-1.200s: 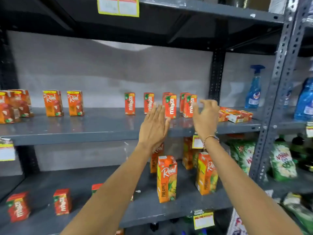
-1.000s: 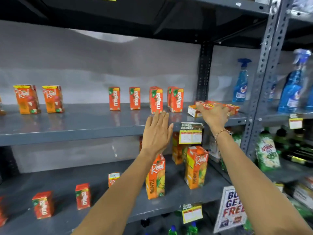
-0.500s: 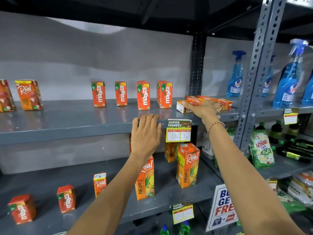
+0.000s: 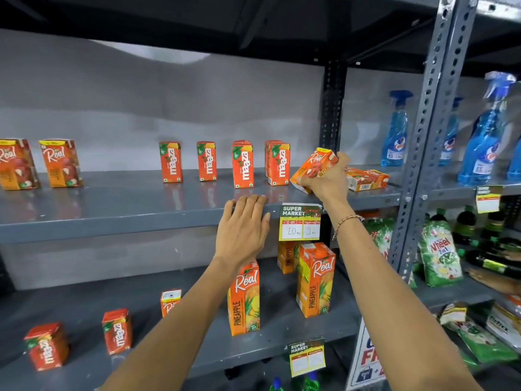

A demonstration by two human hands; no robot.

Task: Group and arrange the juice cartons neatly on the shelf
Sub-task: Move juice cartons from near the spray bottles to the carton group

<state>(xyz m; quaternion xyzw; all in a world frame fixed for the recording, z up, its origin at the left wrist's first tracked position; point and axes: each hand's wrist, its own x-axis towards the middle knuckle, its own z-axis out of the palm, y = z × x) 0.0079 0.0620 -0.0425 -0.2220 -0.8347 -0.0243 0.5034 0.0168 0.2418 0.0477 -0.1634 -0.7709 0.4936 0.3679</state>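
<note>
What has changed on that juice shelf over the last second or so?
The right hand reached to the flat-lying cartons at the shelf's right end, gripped one small Real carton and has tipped it up off the shelf. The left hand sank from mid-air to rest on the shelf's front edge. Another carton still lies flat there, and the Maaza cartons stand as before.
</note>
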